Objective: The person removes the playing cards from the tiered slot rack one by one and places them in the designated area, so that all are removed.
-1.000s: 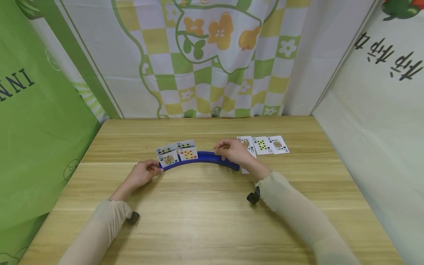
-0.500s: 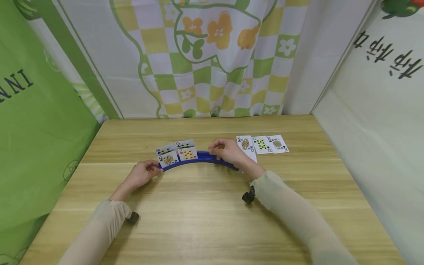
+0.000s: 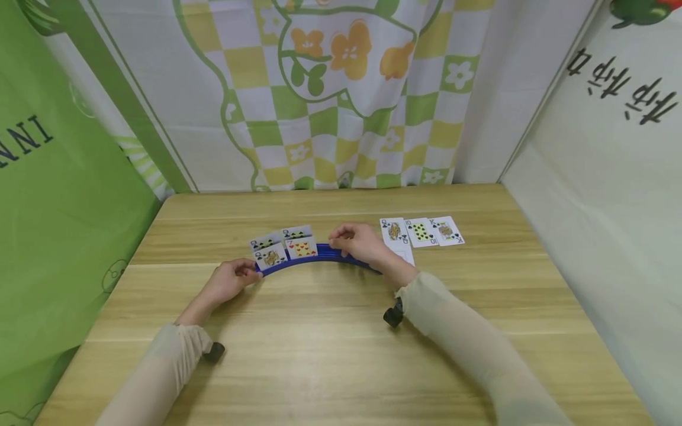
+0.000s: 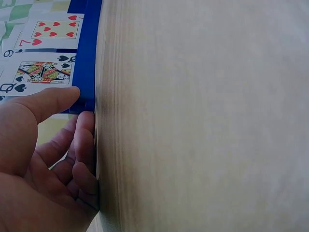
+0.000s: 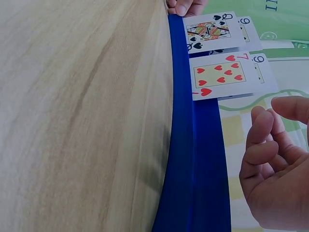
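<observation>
A curved blue card holder (image 3: pixel 329 253) lies on the table. In its left part stand a queen of spades (image 4: pixel 43 72) and a seven of hearts (image 5: pixel 222 75), each with a nine (image 5: pixel 263 67) behind it. My left hand (image 3: pixel 226 281) grips the holder's left end, the thumb on its front by the queen and the fingers at the end below. Over the holder's right part hovers my right hand (image 3: pixel 362 244), fingers loosely curled, thumb apart from them, nothing between. In the right wrist view this hand (image 5: pixel 277 164) is beside the blue strip, near the seven.
Behind and right of my right hand, a queen (image 3: pixel 393 229), a ten (image 3: pixel 421 232) and a king (image 3: pixel 447 231) lie face up in a row. Another white card (image 3: pixel 408 255) shows partly from behind the wrist. A patterned curtain (image 3: pixel 346 148) hangs at the table's back edge.
My right hand has shifted left along the holder toward the seven of hearts, uncovering more of the table queen. The left hand and the cards in the holder have stayed in place.
</observation>
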A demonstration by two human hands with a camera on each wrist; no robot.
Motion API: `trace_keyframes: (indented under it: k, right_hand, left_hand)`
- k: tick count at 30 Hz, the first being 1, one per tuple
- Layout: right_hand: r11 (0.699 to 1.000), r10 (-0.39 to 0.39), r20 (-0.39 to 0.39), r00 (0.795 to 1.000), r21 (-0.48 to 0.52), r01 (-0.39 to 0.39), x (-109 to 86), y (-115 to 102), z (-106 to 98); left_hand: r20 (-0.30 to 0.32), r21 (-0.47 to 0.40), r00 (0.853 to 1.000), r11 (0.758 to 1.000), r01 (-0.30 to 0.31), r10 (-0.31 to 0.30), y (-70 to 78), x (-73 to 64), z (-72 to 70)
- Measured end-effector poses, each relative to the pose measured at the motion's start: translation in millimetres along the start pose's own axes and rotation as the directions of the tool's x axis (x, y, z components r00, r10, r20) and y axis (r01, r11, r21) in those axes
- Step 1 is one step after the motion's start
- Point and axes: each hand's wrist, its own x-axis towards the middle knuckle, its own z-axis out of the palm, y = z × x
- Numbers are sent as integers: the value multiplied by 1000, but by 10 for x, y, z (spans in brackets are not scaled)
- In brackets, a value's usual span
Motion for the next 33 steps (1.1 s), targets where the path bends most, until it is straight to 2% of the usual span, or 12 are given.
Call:
trace_keyframes:
  k: [15, 33]
  right_hand:
    - [998, 63, 15, 998, 1, -63, 78, -22, 96]
    - [1000, 21, 10, 1000, -6, -21, 160, -103, 230]
  left_hand:
    - [6, -2, 1000, 1000, 10, -10, 32, -7, -8]
    - [2, -10, 1000, 1000, 16, -16, 18, 3, -6]
